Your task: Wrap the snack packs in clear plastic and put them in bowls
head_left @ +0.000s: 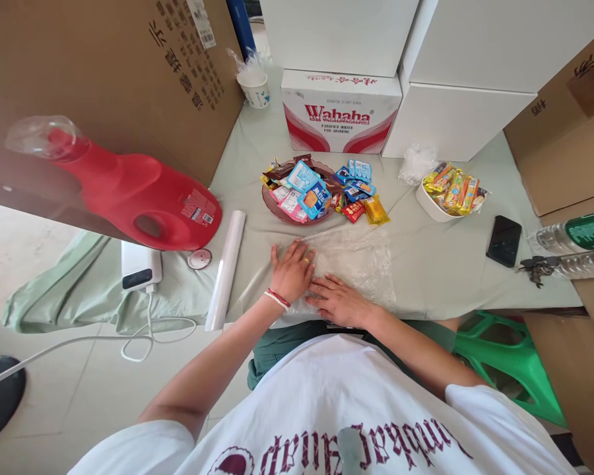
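Note:
A clear plastic bag [359, 260] lies flat on the pale green cloth in front of me. My left hand [292, 269] rests on its left part, fingers stretched out and flat. My right hand [337, 300] lies flat on the bag's near edge, fingers pointing left, close to the left wrist. Neither hand holds anything. Just beyond the bag stands a reddish basket [276, 208] heaped with small snack packets [311, 193], and a few packets [365, 198] lie loose beside it.
A roll of clear bags [226, 267] lies left of my hands. A red detergent jug [133, 194], a power bank [139, 269], a white bowl of snacks [433, 203], a black phone [503, 240], keys [532, 269], water bottles [577, 247] and cardboard boxes [340, 109] stand around.

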### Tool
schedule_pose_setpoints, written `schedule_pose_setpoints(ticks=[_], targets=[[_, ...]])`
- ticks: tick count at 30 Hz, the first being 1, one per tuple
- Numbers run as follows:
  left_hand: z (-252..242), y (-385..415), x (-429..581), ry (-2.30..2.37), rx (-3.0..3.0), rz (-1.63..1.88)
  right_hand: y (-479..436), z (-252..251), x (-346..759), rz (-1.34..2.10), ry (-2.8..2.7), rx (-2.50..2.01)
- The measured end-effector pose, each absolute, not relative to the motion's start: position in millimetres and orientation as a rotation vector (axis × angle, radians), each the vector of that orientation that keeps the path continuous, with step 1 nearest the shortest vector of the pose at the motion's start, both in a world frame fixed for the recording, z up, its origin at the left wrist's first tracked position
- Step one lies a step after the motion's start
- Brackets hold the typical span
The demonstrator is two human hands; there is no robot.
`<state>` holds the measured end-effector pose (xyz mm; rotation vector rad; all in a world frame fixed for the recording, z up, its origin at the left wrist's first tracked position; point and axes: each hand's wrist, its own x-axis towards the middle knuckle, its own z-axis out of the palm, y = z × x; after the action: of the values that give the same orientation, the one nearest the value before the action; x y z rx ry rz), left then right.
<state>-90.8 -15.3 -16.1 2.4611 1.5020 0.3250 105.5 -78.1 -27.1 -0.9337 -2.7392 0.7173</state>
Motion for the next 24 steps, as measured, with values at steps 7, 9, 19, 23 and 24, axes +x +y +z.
schedule_pose_setpoints(ticks=[7, 9, 19, 23, 24], targets=[[-30, -31, -94, 1.573, 2.524, 0.080, -73, -16, 125, 0.945, -2.562, -0.840], [-32, -35, -95, 1.547, 2.542, 0.017, -47, -6, 141, 0.958, -2.446, -0.898], [-35, -36, -96, 1.534, 2.581, -0.042, 139, 19, 168, 0.493, -2.186, -2.086], [-35, -35, -97, 1.521, 2.591, -0.023, 152, 14, 165, 0.479, -2.011, -2.324], [-36, -35, -97, 1.523, 2.590, -0.020, 154, 14, 164, 0.482, -1.967, -2.336]])
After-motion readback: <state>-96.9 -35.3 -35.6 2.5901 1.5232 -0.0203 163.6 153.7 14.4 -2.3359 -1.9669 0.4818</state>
